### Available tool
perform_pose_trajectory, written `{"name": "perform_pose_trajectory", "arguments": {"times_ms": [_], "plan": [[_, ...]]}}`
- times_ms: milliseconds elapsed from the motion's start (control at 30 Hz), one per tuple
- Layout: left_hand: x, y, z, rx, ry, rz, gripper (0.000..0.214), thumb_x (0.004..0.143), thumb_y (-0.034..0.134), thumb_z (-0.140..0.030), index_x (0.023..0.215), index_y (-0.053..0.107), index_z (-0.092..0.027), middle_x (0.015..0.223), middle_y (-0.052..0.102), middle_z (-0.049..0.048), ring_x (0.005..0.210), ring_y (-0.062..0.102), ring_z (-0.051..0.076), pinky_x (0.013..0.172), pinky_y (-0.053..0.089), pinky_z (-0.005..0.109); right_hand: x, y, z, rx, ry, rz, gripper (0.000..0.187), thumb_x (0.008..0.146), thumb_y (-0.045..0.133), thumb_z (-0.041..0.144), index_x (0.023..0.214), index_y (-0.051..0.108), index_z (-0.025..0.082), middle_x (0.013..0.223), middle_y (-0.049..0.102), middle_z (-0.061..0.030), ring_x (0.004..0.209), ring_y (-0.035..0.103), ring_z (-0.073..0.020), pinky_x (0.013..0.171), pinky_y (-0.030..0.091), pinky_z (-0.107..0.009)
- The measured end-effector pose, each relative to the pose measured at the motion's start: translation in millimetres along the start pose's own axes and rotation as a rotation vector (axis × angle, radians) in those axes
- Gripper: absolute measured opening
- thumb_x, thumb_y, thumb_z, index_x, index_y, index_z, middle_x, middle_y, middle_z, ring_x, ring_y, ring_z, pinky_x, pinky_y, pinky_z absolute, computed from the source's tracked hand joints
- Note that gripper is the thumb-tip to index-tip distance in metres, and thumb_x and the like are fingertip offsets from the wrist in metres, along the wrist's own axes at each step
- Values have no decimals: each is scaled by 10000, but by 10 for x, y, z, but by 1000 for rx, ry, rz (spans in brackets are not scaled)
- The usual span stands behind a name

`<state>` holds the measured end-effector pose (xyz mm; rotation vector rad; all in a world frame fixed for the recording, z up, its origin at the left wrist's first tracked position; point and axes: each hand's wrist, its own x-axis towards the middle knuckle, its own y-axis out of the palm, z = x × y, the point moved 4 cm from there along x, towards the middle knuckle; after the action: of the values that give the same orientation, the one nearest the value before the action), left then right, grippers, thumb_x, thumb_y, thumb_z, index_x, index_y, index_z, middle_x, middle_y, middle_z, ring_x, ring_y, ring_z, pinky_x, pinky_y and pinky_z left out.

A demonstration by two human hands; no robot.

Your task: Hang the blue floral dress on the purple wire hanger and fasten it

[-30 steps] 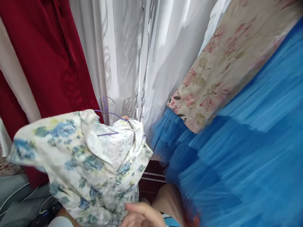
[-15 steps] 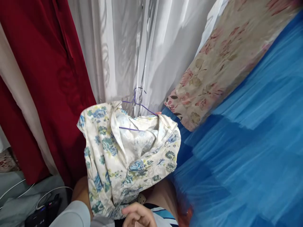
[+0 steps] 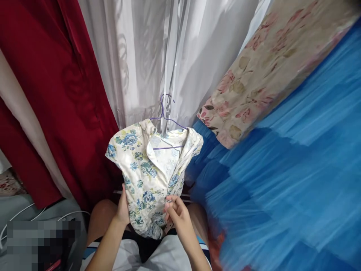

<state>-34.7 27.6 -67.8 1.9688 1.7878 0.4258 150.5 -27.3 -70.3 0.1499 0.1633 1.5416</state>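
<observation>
A white blouse (image 3: 141, 162) with blue and green flowers hangs from a purple wire hanger (image 3: 175, 121) in front of me. Its collar is open at the neck, and the lower hem bunches up above my lap. My left hand (image 3: 123, 209) grips the left side of the blouse, with its fingers mostly hidden behind the cloth. On the front opening, my right hand (image 3: 178, 213) is closed in a pinch at the fabric edge. Whether a button lies between those fingertips is too small to tell.
Silvery vertical strips (image 3: 171, 56) run down to the hanger's hook before white curtains (image 3: 141, 49). Dark red cloth (image 3: 79, 94) hangs left. A pink-flowered beige cloth (image 3: 239, 82) and layered blue tulle (image 3: 296, 169) hang right. White cables (image 3: 19, 214) lie lower left.
My left hand has come into view on the blouse's left side. My right hand has moved up to the front opening. The blouse has turned and straightened, hanging narrower.
</observation>
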Motion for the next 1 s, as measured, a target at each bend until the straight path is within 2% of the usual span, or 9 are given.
{"name": "perform_pose_trajectory", "arguments": {"times_ms": [33, 100, 167, 267, 433, 667, 767, 867, 1000], "plan": [[-32, -42, 43, -41, -38, 21, 744, 720, 632, -757, 1200, 651, -189, 1233, 667, 130, 1212, 574, 355, 1011, 480, 499, 63, 28, 48, -27, -20, -11, 418, 830, 688, 538, 1021, 535, 200, 661, 578, 28, 509, 456, -103, 473, 326, -212], [-95, -77, 114, -94, -137, 59, 778, 586, 827, -621, 1209, 663, -183, 1194, 701, 132, 1242, 560, 389, 1052, 457, 496, 164, 90, 128, -86, -67, -23, 367, 869, 643, 529, 996, 511, 211, 654, 549, 39, 534, 440, -109, 485, 323, -215], [-151, -61, 157, -106, -210, 62, 749, 622, 880, -369, 1294, 612, -177, 1211, 700, 124, 1251, 566, 367, 1085, 433, 489, 230, 124, 175, -142, -109, -43, 323, 912, 580, 524, 945, 499, 213, 616, 523, 47, 544, 432, -115, 505, 329, -223], [-205, 1, 180, -139, -207, 39, 729, 742, 803, -235, 1407, 507, -194, 1266, 677, 108, 1256, 575, 316, 1096, 431, 457, 288, 106, 190, -194, -129, -81, 305, 930, 550, 515, 935, 484, 217, 578, 500, 58, 540, 443, -125, 516, 332, -232], [-213, 42, 216, -168, -193, 51, 734, 787, 765, -201, 1451, 451, -209, 1300, 658, 92, 1268, 568, 290, 1100, 435, 420, 340, 84, 203, -205, -153, -33, 271, 934, 546, 485, 927, 507, 217, 572, 478, 59, 534, 427, -130, 514, 321, -242], [-236, 40, 201, -136, -193, 79, 701, 788, 760, -202, 1432, 484, -199, 1336, 633, 95, 1294, 544, 293, 1117, 419, 411, 357, 51, 251, -191, -222, -94, 213, 914, 586, 423, 945, 554, 214, 606, 467, 53, 551, 410, -131, 519, 313, -243], [-255, 55, 188, -132, -193, 83, 703, 780, 767, -214, 1427, 493, -201, 1351, 620, 98, 1298, 539, 304, 1111, 423, 422, 343, 67, 269, -213, -232, -68, 227, 920, 568, 409, 831, 553, 201, 622, 457, 44, 559, 399, -123, 522, 309, -244], [-263, 71, 179, -124, -197, 84, 700, 773, 774, -222, 1418, 505, -199, 1340, 627, 108, 1288, 546, 321, 1100, 429, 447, 324, 66, 268, -206, -217, -100, 243, 913, 560, 384, 762, 530, 196, 609, 443, 45, 547, 388, -113, 509, 300, -239], [-275, 92, 169, -129, -192, 82, 702, 759, 783, -204, 1409, 517, -206, 1338, 630, 102, 1290, 546, 310, 1116, 415, 441, 312, 73, 252, -120, -189, -128, 175, 888, 590, 372, 881, 537, 205, 578, 422, 69, 524, 380, -111, 502, 305, -228]]}}
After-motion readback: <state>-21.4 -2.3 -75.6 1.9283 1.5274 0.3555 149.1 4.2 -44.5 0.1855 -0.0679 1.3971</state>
